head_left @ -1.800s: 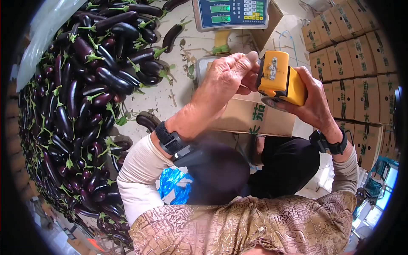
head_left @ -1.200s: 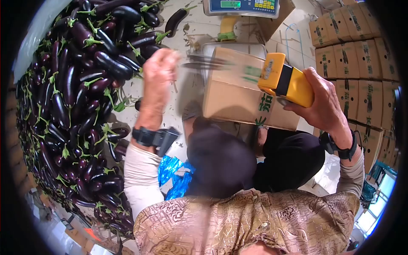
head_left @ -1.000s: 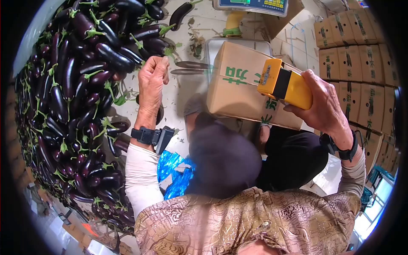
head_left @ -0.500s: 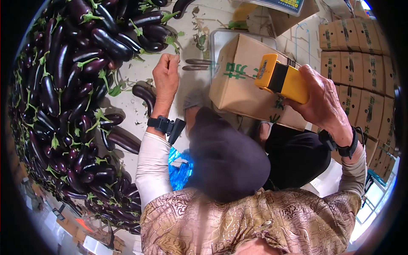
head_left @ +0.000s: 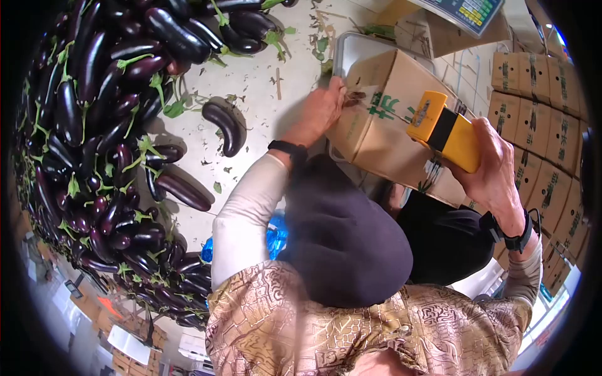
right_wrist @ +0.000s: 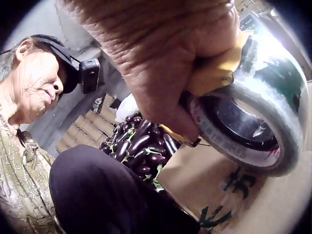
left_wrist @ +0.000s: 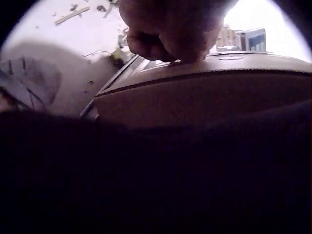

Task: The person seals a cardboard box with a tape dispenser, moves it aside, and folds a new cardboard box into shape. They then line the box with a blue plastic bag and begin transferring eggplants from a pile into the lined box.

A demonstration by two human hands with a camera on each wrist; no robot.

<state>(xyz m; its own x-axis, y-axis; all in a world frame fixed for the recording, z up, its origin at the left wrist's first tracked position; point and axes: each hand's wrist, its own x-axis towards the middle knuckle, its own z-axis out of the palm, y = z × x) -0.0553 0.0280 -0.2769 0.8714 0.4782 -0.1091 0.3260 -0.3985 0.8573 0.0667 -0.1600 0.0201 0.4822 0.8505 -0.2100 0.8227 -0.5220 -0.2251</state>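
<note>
A closed cardboard carton (head_left: 385, 147) with green print sits on the scale's metal platform (head_left: 352, 49). My right hand (head_left: 492, 164) grips a yellow tape dispenser (head_left: 463, 143) above the carton's top. In the right wrist view its roll of clear tape (right_wrist: 243, 141) hangs close over the cardboard. A strip of clear packing tape (head_left: 369, 95) runs toward the carton's left end. There my left hand (head_left: 321, 111) pinches the tape's end with curled fingers, right at the carton's edge. The left wrist view has these knuckles (left_wrist: 170, 29) against the carton's upper edge.
A large heap of eggplants (head_left: 94, 156) covers the floor at left, with one loose eggplant (head_left: 226, 128) nearer the carton. Stacked cartons (head_left: 533, 113) stand at right. The scale's display panel (head_left: 467, 14) is at the top. Blue plastic (head_left: 274, 238) lies beside the knee.
My left hand first drew the tape out leftward from the dispenser, then came back right and down to the carton's left end. My right hand keeps its grip on the dispenser. The head view has shifted.
</note>
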